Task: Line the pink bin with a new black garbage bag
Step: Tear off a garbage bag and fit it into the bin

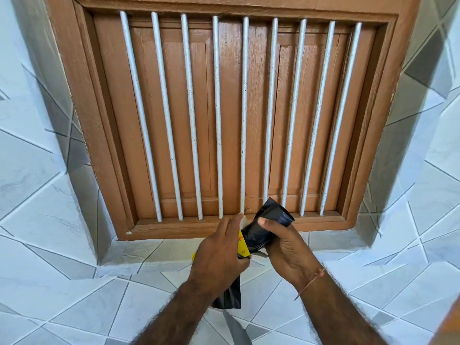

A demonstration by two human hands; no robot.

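Observation:
A roll of black garbage bags [256,235] with a yellow paper label [243,247] is held between both hands, low in the centre of the head view. My left hand [219,255] grips the labelled end, and a loose black flap [230,295] hangs below its wrist. My right hand [286,247] is closed around the upper part of the roll, thumb on top, where a folded black end [276,212] sticks up. The pink bin is not in view.
Straight ahead is a brown wooden window [236,115] with closed shutters behind several white vertical bars. Its tiled sill [174,247] lies just beyond my hands. White and grey patterned tiles [62,270] cover the surrounding wall.

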